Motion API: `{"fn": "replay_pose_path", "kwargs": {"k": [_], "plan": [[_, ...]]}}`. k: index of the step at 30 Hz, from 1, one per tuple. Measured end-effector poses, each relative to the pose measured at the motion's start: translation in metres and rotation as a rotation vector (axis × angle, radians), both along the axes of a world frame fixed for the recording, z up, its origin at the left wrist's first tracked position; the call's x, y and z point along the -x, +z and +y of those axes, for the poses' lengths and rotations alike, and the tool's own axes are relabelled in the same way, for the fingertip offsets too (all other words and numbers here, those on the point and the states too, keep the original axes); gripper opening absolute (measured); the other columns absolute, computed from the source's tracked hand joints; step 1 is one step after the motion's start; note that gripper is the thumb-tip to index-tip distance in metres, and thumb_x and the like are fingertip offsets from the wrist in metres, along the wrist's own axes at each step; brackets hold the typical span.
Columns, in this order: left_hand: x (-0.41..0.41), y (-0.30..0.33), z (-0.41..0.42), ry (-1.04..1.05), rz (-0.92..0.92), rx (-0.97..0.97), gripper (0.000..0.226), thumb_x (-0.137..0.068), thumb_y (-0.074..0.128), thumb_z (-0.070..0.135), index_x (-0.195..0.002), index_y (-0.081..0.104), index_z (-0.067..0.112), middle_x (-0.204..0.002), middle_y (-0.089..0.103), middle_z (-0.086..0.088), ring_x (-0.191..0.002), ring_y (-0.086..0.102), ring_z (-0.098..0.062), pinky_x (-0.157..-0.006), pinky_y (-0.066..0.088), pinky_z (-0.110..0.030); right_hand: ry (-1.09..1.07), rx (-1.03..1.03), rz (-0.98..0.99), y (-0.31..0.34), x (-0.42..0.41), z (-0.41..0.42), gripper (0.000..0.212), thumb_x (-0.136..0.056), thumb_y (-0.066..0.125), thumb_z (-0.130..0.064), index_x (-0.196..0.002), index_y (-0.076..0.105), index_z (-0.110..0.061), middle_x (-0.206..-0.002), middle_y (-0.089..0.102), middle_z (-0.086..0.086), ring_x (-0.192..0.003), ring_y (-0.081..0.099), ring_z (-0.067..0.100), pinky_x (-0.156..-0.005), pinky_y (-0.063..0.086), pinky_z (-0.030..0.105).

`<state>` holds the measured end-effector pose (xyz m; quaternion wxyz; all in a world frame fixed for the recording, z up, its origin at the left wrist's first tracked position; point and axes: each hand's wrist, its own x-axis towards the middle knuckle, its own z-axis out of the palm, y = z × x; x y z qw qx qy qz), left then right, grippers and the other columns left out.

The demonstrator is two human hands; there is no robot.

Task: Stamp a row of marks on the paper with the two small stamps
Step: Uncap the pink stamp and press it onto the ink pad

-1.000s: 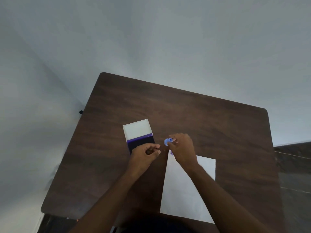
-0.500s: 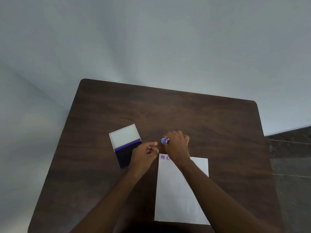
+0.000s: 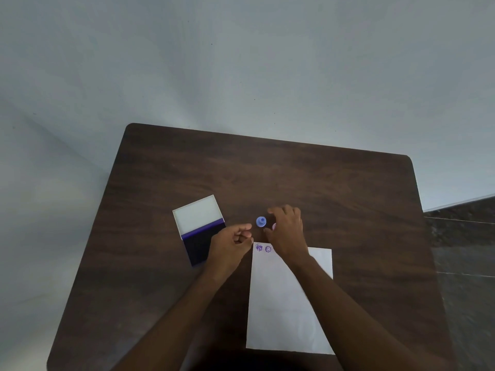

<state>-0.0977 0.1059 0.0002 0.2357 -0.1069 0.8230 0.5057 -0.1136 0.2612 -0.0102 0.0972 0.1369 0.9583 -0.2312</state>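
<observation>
Right hand [image 3: 288, 231] curls over a pink stamp [image 3: 273, 226], grip unclear. Left hand [image 3: 231, 243] loosely curled, holding nothing. Blue stamp [image 3: 261, 221] stands free on table [image 3: 334, 188] between them. Paper [image 3: 278, 311]: two purple marks [image 3: 263, 248], unreadable. One open ink pad [image 3: 199, 231] left.

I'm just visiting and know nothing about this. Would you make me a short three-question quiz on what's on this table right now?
1. True or false: the blue stamp stands on the table, off the paper.
2. How many purple marks show at the paper's top left corner?
3. The open ink pad lies nearest to: A) the left hand B) the right hand C) the paper's far right edge.

Key: 1 true; 2 two; 3 A.
</observation>
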Motion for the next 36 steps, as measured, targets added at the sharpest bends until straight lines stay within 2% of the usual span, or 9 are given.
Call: {"fn": "replay_pose_path", "kwargs": {"k": [3,10,15,23,25,29,32,34,36], "plan": [[0.000,0.000,0.001,0.006,0.003,-0.010,0.034,-0.087,0.070,0.012,-0.120,0.067,0.017,-0.103,0.072,0.004,-0.087,0.065,-0.002,-0.069,0.048,-0.005,-0.047,0.021,-0.039,0.000,-0.003,0.006,0.028,-0.089,0.063,-0.020,-0.116,0.061,-0.012,-0.128,0.055,0.006,-0.117,0.045,0.022,-0.100,0.040,0.032],[-0.001,0.001,0.001,0.013,0.002,-0.014,0.033,-0.087,0.071,0.013,-0.119,0.067,0.018,-0.103,0.073,0.006,-0.090,0.067,-0.004,-0.078,0.051,-0.011,-0.049,0.011,-0.090,-0.001,-0.002,0.009,0.022,-0.093,0.059,-0.023,-0.110,0.064,-0.011,-0.124,0.057,0.007,-0.108,0.051,0.018,-0.091,0.041,0.024],[-0.001,0.002,0.000,0.023,0.006,-0.021,0.032,-0.087,0.070,0.013,-0.119,0.068,0.017,-0.102,0.073,0.005,-0.090,0.067,-0.005,-0.080,0.052,-0.014,-0.052,-0.011,-0.120,0.001,-0.001,0.006,0.020,-0.093,0.059,-0.021,-0.108,0.061,-0.007,-0.123,0.055,0.010,-0.107,0.054,0.022,-0.095,0.047,0.030],[-0.003,0.008,-0.004,0.030,0.012,-0.026,0.026,-0.089,0.068,0.016,-0.114,0.069,0.019,-0.103,0.071,0.009,-0.090,0.066,-0.001,-0.069,0.049,-0.007,-0.049,-0.021,-0.097,0.003,-0.002,0.006,0.019,-0.094,0.057,-0.020,-0.096,0.064,-0.003,-0.117,0.061,0.015,-0.105,0.057,0.023,-0.088,0.048,0.030],[-0.006,0.009,-0.003,0.026,0.008,-0.015,0.024,-0.089,0.067,0.018,-0.114,0.070,0.018,-0.105,0.071,0.009,-0.093,0.066,-0.004,-0.073,0.048,-0.008,-0.068,0.015,-0.075,0.005,-0.003,0.007,0.019,-0.094,0.056,-0.019,-0.087,0.064,-0.003,-0.108,0.064,0.015,-0.098,0.057,0.021,-0.081,0.044,0.026],[-0.012,0.010,-0.005,0.024,0.011,0.013,0.010,-0.090,0.066,0.021,-0.099,0.071,0.021,-0.095,0.068,0.013,-0.086,0.065,-0.002,-0.068,0.044,-0.007,-0.134,0.155,-0.068,0.024,-0.001,0.007,0.022,-0.089,0.059,-0.016,-0.069,0.063,-0.007,-0.071,0.061,0.006,-0.066,0.052,0.013,-0.065,0.040,0.025],[-0.013,0.011,-0.007,0.039,0.018,0.020,0.005,-0.090,0.067,0.024,-0.093,0.070,0.022,-0.093,0.069,0.010,-0.085,0.065,-0.004,-0.069,0.046,-0.009,-0.103,0.239,-0.045,0.044,-0.006,0.002,0.020,-0.090,0.062,-0.018,-0.083,0.072,-0.002,-0.079,0.068,0.010,-0.066,0.052,0.011,-0.059,0.040,0.012],[-0.013,0.014,-0.010,0.054,0.016,0.019,0.010,-0.091,0.065,0.026,-0.099,0.070,0.020,-0.095,0.069,0.010,-0.088,0.065,-0.006,-0.074,0.049,-0.013,-0.091,0.301,0.004,0.053,-0.014,-0.005,0.020,-0.089,0.065,-0.018,-0.088,0.073,0.000,-0.086,0.072,0.012,-0.071,0.054,0.010,-0.064,0.045,0.012],[-0.013,0.016,-0.016,0.084,-0.020,-0.103,0.020,-0.092,0.064,0.025,-0.109,0.069,0.017,-0.102,0.071,0.006,-0.095,0.068,-0.011,-0.083,0.054,-0.021,-0.091,0.366,0.038,0.059,-0.020,-0.012,0.019,-0.086,0.070,-0.020,-0.089,0.075,-0.003,-0.087,0.073,0.011,-0.071,0.057,0.012,-0.067,0.047,0.011]]}}
